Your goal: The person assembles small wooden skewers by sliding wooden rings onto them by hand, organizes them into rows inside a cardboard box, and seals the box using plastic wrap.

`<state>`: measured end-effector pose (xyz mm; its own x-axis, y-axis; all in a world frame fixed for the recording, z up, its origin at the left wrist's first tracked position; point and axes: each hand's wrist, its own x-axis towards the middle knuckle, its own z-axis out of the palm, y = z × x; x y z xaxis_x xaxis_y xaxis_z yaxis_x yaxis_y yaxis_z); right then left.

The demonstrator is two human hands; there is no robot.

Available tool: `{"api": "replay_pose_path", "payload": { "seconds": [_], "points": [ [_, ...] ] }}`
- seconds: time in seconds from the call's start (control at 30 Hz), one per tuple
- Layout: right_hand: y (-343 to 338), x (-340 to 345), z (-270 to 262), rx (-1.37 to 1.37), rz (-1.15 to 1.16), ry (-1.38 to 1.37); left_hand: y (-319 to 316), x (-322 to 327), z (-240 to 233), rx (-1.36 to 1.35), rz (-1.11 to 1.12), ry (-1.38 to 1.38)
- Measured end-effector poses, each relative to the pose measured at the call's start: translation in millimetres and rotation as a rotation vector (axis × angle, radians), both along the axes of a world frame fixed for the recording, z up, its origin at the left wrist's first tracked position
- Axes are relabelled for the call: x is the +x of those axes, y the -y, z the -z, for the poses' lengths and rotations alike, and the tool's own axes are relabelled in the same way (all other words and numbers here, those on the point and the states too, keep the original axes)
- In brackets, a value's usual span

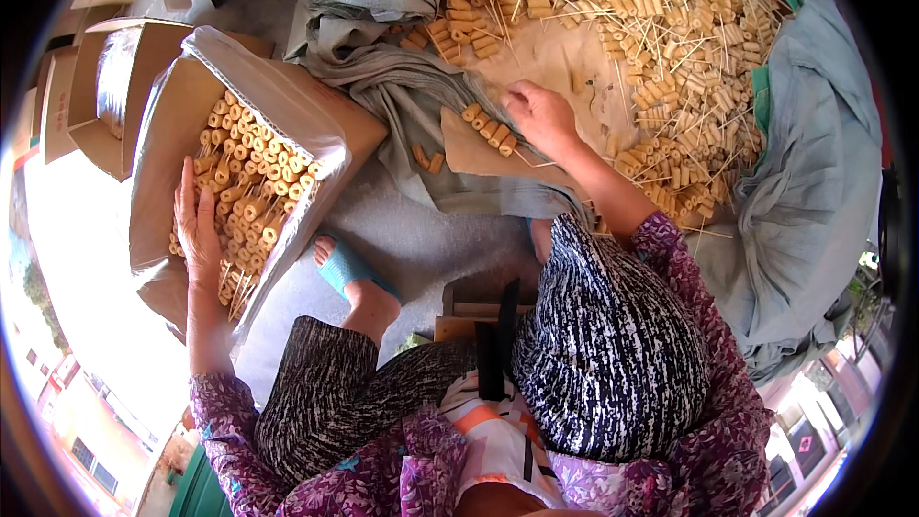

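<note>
My left hand (197,230) lies with straight fingers on skewered tube-shaped food pieces (251,179), inside a cardboard box lined with clear plastic (154,151). Whether it grips any of them cannot be told. On the right, my right hand (538,115) has curled fingers beside a skewer of several tan tube pieces (490,131), which lies on a piece of brown cardboard (463,151). What its fingertips touch is not clear. Beyond it, a large heap of tube pieces and thin wooden sticks (682,50) covers much of a board (596,79).
Grey cloth (402,86) runs between box and heap, with two loose pieces (428,159) on it. More cloth (811,158) edges the heap at right. Open cardboard boxes (136,86) stand at upper left. My foot in a blue slipper (344,266) is beside the box.
</note>
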<state>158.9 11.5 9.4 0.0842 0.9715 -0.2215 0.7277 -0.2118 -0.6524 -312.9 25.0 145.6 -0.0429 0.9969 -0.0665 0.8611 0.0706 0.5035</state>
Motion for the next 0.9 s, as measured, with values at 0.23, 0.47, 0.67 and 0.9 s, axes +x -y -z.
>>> {"api": "replay_pose_path", "payload": {
  "seconds": [0.23, 0.47, 0.67, 0.9],
  "points": [
    [-105.5, 27.0, -9.4, -0.070, 0.418, -0.687, 7.9, -11.7, 12.8, 0.089, 0.166, -0.327],
    [-153.5, 46.8, -21.3, -0.023, 0.567, -0.965, -1.1, 2.9, 15.0, 0.068, 0.161, -0.351],
    [-62.6, 26.3, -27.6, -0.177, 0.460, -1.137, 10.2, -14.1, 15.2, 0.148, 0.154, -0.329],
    [-13.5, -15.4, -113.0, -0.045, 0.057, -0.700, 6.4, -19.3, 15.0, 0.213, 0.012, 0.068]
  ]
}}
